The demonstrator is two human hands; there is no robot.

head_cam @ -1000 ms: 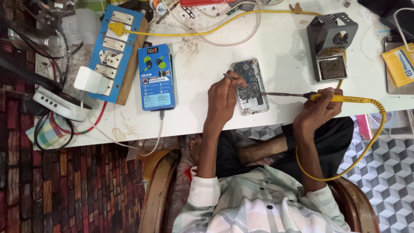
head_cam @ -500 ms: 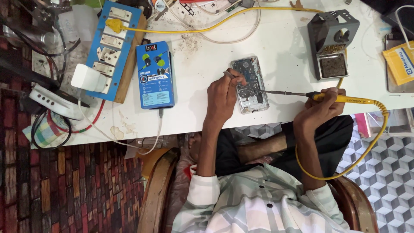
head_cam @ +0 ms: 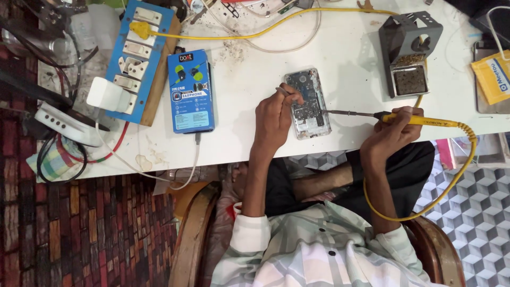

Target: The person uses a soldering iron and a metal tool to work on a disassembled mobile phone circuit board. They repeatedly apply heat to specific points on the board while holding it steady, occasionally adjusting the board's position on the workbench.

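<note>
An opened phone (head_cam: 309, 101) lies face down on the white table (head_cam: 255, 69), its circuit board showing. My left hand (head_cam: 273, 119) rests beside the phone and pinches thin metal tweezers (head_cam: 284, 91) whose tip reaches the board. My right hand (head_cam: 392, 133) grips a yellow soldering iron (head_cam: 419, 120). Its metal tip (head_cam: 340, 112) points left and touches the phone's right edge. A yellow cable (head_cam: 451, 175) loops down from the iron past my right arm.
A grey soldering iron stand (head_cam: 410, 50) sits behind my right hand. A blue product box (head_cam: 190, 90) and a blue power strip (head_cam: 137, 58) lie to the left. Tangled wires (head_cam: 64, 69) crowd the far left. A yellow packet (head_cam: 491, 77) lies at the right edge.
None of note: both hands keep their places at the phone, and the iron's tip stays at its right edge. The camera shifts only slightly.
</note>
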